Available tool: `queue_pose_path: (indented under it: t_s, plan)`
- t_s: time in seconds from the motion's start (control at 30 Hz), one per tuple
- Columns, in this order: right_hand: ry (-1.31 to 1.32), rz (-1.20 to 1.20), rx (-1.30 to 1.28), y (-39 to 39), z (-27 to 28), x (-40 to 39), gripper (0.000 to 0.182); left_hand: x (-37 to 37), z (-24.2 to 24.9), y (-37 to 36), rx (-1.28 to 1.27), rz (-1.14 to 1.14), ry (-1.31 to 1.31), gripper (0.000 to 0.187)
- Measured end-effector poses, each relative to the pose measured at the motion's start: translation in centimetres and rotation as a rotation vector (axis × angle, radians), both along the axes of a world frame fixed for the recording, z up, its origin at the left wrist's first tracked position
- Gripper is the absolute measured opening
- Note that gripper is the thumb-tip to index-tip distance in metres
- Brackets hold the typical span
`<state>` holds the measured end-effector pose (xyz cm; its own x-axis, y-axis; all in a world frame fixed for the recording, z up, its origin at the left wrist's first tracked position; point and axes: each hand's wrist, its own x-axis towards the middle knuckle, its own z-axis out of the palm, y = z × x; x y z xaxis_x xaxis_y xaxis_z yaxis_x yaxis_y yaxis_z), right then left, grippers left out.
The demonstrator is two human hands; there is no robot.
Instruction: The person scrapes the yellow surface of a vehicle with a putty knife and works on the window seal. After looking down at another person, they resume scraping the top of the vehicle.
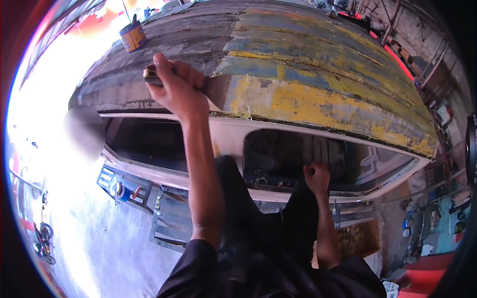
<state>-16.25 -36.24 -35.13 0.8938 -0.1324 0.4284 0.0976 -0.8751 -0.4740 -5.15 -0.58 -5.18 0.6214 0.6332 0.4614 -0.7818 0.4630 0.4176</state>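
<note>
My left hand point(181, 87) is closed around the handle of a scraper point(218, 91). Its wide, flat blade points right and touches the vehicle roof point(318, 97), where dark, stripped-looking ribs meet yellow and blue-grey flaking paint. Small bits of loosened paint show near the blade. My right hand point(317, 178) is curled into a fist by my right knee, in front of the dark side window point(293, 154). I see nothing sticking out of it.
A yellow and blue can point(132, 37) stands on the roof's far left. Below are a slatted platform point(171, 226) and a blue can point(121, 192). A blurred grey shape point(84, 133) is at the left. A motorcycle point(43, 243) stands farther off.
</note>
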Motion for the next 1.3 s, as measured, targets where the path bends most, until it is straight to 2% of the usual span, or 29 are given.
queue_pose_path:
  t_s: [0.03, 0.17, 0.27, 0.57, 0.6, 0.7, 0.73, 0.83, 0.87, 0.9, 0.97, 1.07, 1.17, 1.2, 1.23, 1.3]
  plan:
    - [0.015, -0.010, 0.011, 0.1, -0.2, -0.1, 0.026, -0.1, -0.1, 0.0, 0.024, -0.032, -0.018, 0.029]
    - [0.013, -0.009, -0.017, 0.7, -0.1, 0.0, 0.027, -0.6, 1.1, -1.7, -0.181, 0.081, 0.192, 0.036]
    - [-0.034, -0.002, -0.025, 0.7, -0.1, 0.1, 0.028, -0.9, -1.3, -0.8, -0.187, 0.070, 0.133, 0.040]
    - [0.003, 0.007, -0.066, 0.3, -0.3, 0.2, 0.029, -1.4, -0.7, -0.9, -0.208, 0.161, 0.104, 0.042]
    - [0.024, -0.008, -0.050, 0.7, -0.4, -0.1, 0.029, -1.1, -0.4, -2.5, -0.122, 0.325, 0.113, 0.039]
    - [0.062, -0.025, -0.050, 1.0, -0.1, -0.1, 0.028, -1.7, -0.6, -1.9, -0.155, 0.188, 0.090, 0.037]
    - [0.061, -0.020, -0.068, 1.0, 0.0, -0.1, 0.028, -2.0, -0.2, -1.6, -0.204, 0.238, 0.071, 0.036]
    - [0.066, -0.012, -0.074, 0.8, 0.2, 0.4, 0.027, -2.9, -0.5, 1.1, -0.215, 0.142, -0.011, 0.035]
    - [0.078, -0.010, -0.068, 0.9, 0.0, 0.1, 0.027, -2.3, -0.7, 0.1, -0.237, 0.131, 0.012, 0.034]
    - [0.105, -0.029, -0.051, 1.1, -0.2, -0.2, 0.027, -1.2, -0.7, -1.3, -0.362, 0.071, 0.087, 0.035]
    - [0.149, -0.057, -0.024, 1.3, -0.2, 0.1, 0.028, -1.3, -1.2, -0.9, -0.188, 0.190, 0.064, 0.031]
    - [0.055, -0.011, -0.073, 1.3, 0.2, 0.5, 0.028, -2.1, -1.4, 1.7, -0.242, 0.116, 0.017, 0.027]
    - [0.046, -0.029, -0.066, 1.6, -0.3, 0.1, 0.029, -1.8, -1.3, 0.7, -0.265, 0.143, 0.036, 0.035]
    - [0.054, -0.022, -0.070, 1.7, -0.4, 0.0, 0.029, -1.4, -0.8, -1.5, -0.303, 0.211, 0.178, 0.036]
    - [0.060, -0.014, -0.078, 1.7, -0.3, 0.2, 0.029, -1.3, -1.3, -1.3, -0.216, 0.181, 0.073, 0.035]
    - [0.053, -0.010, -0.090, 1.6, 0.0, 0.5, 0.030, -1.5, -1.4, -0.2, -0.246, 0.184, 0.050, 0.032]
